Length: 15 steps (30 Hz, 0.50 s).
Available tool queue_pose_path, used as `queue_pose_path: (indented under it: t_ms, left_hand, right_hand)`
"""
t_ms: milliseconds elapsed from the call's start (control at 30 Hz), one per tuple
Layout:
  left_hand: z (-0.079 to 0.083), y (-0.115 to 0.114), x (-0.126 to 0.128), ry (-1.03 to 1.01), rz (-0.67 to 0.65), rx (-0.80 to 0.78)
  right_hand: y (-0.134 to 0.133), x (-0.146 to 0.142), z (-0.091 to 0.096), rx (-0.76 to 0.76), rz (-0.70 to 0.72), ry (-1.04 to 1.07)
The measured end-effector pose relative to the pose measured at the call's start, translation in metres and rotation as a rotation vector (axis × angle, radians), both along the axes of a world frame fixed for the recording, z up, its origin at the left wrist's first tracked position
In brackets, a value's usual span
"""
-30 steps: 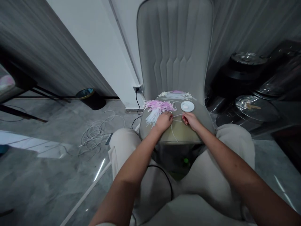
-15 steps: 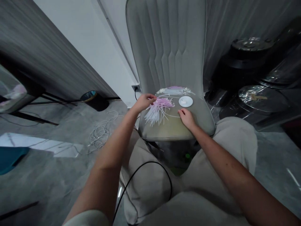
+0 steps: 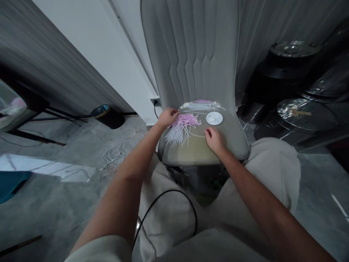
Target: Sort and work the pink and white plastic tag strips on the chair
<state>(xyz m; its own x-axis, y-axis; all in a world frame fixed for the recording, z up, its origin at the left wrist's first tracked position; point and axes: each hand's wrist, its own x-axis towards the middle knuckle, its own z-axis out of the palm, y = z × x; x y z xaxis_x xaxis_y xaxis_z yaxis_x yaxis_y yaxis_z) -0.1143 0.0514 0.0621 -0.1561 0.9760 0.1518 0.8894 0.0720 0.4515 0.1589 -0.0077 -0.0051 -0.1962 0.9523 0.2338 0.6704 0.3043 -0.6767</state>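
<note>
Left hand [image 3: 168, 117] has swung out leftward since a second ago, head view: it's beside the loose bundle of thin strands [image 3: 180, 129], pale-tipped pink above, white fanning below, on the grey padded chair [image 3: 195, 153]. Its grip's curled, so's the right hand's [image 3: 214, 139]; holding anything? Can't tell.

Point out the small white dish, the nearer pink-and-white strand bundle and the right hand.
Small white dish [image 3: 220, 117], head view: bare right side.
Nearer pink-and-white strand bundle [image 3: 182, 127], head view: near its middle.
Right hand [image 3: 215, 139], head view: back of the hand.
</note>
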Motion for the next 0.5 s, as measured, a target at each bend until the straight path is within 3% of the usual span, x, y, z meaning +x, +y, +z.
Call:
queue_pose_path:
  t_ms: [167, 267, 400, 500]
  left_hand:
    - [-0.012, -0.032, -0.03, -0.027, 0.295, 0.046]
    - [-0.021, -0.04, -0.031, -0.061, 0.407, -0.017]
    - [-0.034, -0.041, -0.016, -0.092, 0.412, -0.122]
    - [-0.039, -0.041, -0.006, -0.096, 0.366, -0.155]
  right_hand:
    - [-0.006, -0.01, 0.005, -0.001, 0.055, -0.143]
    - [-0.014, -0.026, 0.007, -0.018, 0.078, -0.175]
    - [-0.033, -0.049, 0.009, -0.054, 0.186, -0.143]
    - [-0.038, -0.049, 0.009, -0.056, 0.22, -0.103]
